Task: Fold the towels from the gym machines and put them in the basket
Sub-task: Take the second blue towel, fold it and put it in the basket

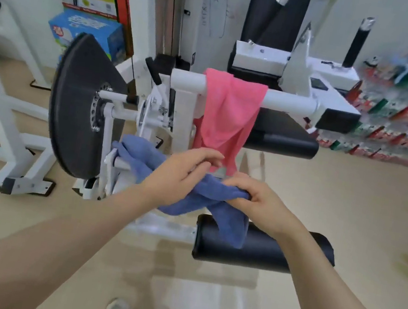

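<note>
The blue towel [206, 195] was stretched crosswise between both hands, its far end draped left over a white machine bar [121, 163]. It was gripped by the right hand [252, 198] at mid-length, while the left hand [181, 169] lay on it alongside, fingers loosely bent.

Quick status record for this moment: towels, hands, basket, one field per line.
blue towel: bunched, off the machine, one end hanging over the lower black pad
pink towel: draped over the white bar, unfolded
left hand: over the blue towel, fingers curled toward it; grip unclear
right hand: grips the blue towel
basket: not in view
folding: not started
</note>
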Motion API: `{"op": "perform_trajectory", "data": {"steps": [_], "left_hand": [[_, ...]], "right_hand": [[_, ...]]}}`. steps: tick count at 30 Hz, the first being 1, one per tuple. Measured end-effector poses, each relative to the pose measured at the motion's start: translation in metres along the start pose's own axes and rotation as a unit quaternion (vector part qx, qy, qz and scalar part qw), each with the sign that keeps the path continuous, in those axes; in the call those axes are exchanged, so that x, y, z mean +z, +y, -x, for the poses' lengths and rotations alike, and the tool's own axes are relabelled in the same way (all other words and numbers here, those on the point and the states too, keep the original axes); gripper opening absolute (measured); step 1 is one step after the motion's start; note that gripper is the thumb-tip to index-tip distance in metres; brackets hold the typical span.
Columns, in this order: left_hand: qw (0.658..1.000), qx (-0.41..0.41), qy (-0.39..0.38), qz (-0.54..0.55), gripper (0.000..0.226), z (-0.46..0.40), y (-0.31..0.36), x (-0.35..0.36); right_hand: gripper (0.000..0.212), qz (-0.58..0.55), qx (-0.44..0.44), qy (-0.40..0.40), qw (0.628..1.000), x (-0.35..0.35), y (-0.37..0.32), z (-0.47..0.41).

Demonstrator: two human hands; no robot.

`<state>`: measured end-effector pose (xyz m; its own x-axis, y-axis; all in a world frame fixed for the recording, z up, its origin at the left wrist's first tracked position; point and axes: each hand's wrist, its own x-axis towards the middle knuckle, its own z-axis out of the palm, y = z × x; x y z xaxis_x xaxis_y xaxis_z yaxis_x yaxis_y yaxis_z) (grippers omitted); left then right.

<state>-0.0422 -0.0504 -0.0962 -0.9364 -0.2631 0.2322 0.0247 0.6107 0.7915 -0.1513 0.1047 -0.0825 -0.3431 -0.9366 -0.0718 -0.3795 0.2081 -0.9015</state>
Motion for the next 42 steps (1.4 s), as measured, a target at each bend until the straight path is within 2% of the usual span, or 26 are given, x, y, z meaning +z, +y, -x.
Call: {"op": "perform_trajectory", "data": {"steps": [2,4,7,9,12,15,18,21,24,26,27,29,31,32,36,40,42], "left_hand": [[0.996,0.055,-0.062,-0.025,0.036,-0.002,0.034,0.039],[0.993,0.076,-0.085,-0.024,0.043,-0.004,0.062,0.081],[0.995,0.040,-0.085,0.036,0.045,-0.009,0.098,0.146],[0.990,0.002,-0.124,0.073,0.028,-0.016,0.120,0.189],[0.962,-0.045,-0.201,0.179,0.007,-0.022,0.153,0.253],[0.934,-0.082,-0.244,0.249,0.015,-0.031,0.180,0.307],[0.924,-0.087,-0.275,0.251,0.021,-0.054,0.195,0.350],[0.933,-0.030,-0.299,0.200,0.024,-0.090,0.201,0.388],[0.942,0.014,-0.292,0.162,0.036,-0.142,0.209,0.423],[0.945,0.021,-0.284,0.161,0.033,-0.187,0.217,0.444],[0.944,0.019,-0.289,0.159,0.032,-0.212,0.221,0.455],[0.940,0.020,-0.314,0.133,0.033,-0.264,0.229,0.475],[0.938,0.033,-0.329,0.104,0.037,-0.315,0.237,0.494],[0.938,0.040,-0.332,0.096,0.038,-0.340,0.241,0.502],[0.939,0.061,-0.328,0.082,0.042,-0.425,0.257,0.532],[0.945,0.074,-0.312,0.063,0.041,-0.495,0.264,0.559],[0.945,0.069,-0.313,0.061,0.040,-0.528,0.265,0.571]], "right_hand": [[0.030,0.026,-0.015,0.004,1.000,-0.022,0.006,0.040],[0.028,0.034,-0.021,0.037,0.998,-0.045,0.015,0.084],[0.032,0.009,0.001,0.133,0.991,-0.084,0.041,0.154],[0.030,-0.012,0.019,0.187,0.982,-0.108,0.057,0.196],[0.030,-0.024,0.039,0.216,0.975,-0.138,0.077,0.247],[0.027,-0.020,0.070,0.233,0.970,-0.168,0.099,0.287],[0.032,-0.023,0.107,0.284,0.952,-0.200,0.127,0.315],[0.035,-0.011,0.146,0.315,0.938,-0.237,0.155,0.332],[0.035,0.018,0.174,0.349,0.921,-0.287,0.183,0.340],[0.033,0.038,0.192,0.372,0.907,-0.328,0.205,0.341],[0.031,0.057,0.205,0.369,0.905,-0.350,0.216,0.340],[0.025,0.112,0.256,0.302,0.911,-0.394,0.239,0.331],[0.032,0.152,0.304,0.220,0.914,-0.440,0.259,0.318],[0.038,0.154,0.305,0.210,0.916,-0.463,0.265,0.309],[0.032,0.098,0.219,0.255,0.937,-0.541,0.279,0.272],[0.020,-0.025,0.177,0.252,0.951,-0.600,0.308,0.243],[0.021,-0.034,0.164,0.251,0.953,-0.633,0.323,0.231]]}}
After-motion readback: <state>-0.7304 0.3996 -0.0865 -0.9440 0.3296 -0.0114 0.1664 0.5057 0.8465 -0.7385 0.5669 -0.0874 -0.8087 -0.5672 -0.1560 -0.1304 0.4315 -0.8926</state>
